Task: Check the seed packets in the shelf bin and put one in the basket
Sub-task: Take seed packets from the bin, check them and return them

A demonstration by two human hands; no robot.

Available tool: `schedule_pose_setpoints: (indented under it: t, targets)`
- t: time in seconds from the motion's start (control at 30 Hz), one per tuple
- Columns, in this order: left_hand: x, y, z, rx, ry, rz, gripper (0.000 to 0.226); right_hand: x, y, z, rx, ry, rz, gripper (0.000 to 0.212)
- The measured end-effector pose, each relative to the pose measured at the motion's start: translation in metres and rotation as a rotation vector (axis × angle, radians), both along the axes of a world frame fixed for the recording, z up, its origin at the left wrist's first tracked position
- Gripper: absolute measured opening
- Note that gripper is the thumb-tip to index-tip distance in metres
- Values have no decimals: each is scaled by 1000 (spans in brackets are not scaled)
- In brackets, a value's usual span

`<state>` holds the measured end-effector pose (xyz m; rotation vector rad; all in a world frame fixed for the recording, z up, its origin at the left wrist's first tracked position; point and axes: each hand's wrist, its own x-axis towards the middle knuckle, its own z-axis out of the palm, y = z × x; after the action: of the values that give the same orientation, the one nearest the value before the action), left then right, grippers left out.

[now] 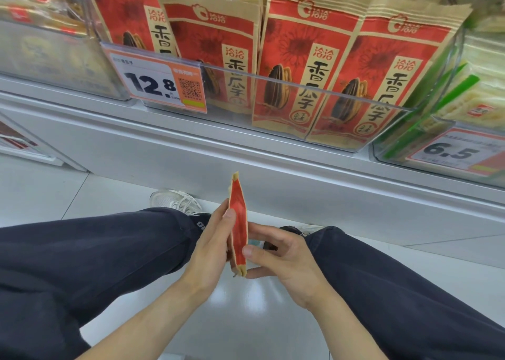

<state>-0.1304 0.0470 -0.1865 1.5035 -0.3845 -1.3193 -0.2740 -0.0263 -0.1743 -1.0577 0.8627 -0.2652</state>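
Observation:
One red and tan seed packet (238, 223) stands edge-on between my hands, low in front of the shelf. My left hand (210, 247) grips its left side, thumb on the red face. My right hand (281, 256) pinches its lower right edge with thumb and fingers. Above, a clear plastic shelf bin (308, 86) holds several more red seed packets (295, 67) standing upright in rows. No basket is in view.
An orange price tag reading 12.8 (158, 83) hangs on the bin's left front. Neighbouring bins hold other snacks at left (49, 45) and right, with a 6.5 tag (453, 152). My knees in dark trousers flank my hands above a white tiled floor (237, 313).

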Motion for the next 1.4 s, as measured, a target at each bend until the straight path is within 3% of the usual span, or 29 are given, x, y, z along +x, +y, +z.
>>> schedule_pose_setpoints:
  t: [0.1, 0.3, 0.63, 0.83, 1.03, 1.27, 1.4]
  targets:
    - [-4, -1, 1, -60, 10, -112, 60, -2, -5, 3, 39, -18, -98, 41]
    - [7, 1, 3, -118, 91, -309, 83, -6, -8, 3, 43, -12, -144, 35]
    - [24, 1, 8, -179, 178, -500, 59, -11, -13, 0, -25, 8, -133, 40]
    - [15, -2, 10, -122, 314, -381, 46, -9, -13, -7, -114, 68, -105, 54]
    - [7, -4, 5, -1, 161, -146, 47, -7, -9, -19, -200, 151, -111, 56]
    - [4, -3, 1, 67, -40, -177, 53, -5, -14, -17, -118, 166, -227, 53]
    - [5, -3, 0, 123, -28, -241, 54, -7, -13, -18, -76, 106, -169, 40]
